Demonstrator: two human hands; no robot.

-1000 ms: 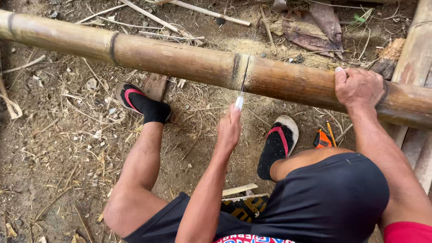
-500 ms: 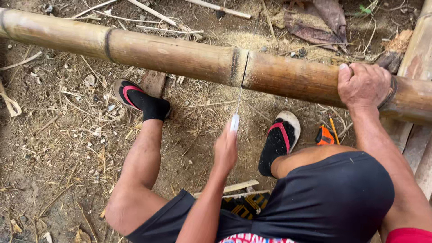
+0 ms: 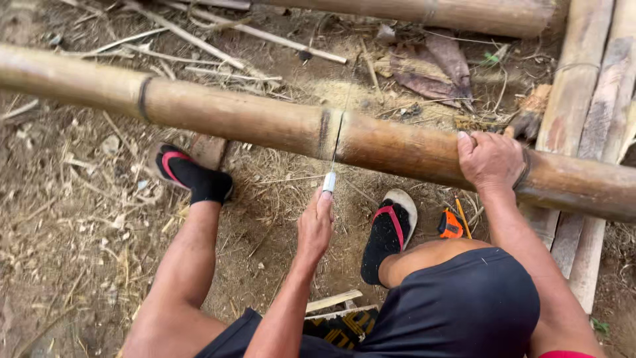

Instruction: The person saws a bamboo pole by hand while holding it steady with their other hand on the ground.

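The right hand (image 3: 489,158) clamps atop the bamboo pole (image 3: 232,116), steadying it; below the pole, the left hand (image 3: 315,225) grips a saw (image 3: 329,181) whose blade sits in the cut.

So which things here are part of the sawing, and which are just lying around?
In use:
- bamboo pole, held by right hand
- saw, in left hand

Lying about:
- orange tape measure
- pencil
- dry leaves
- thin sticks
- other poles
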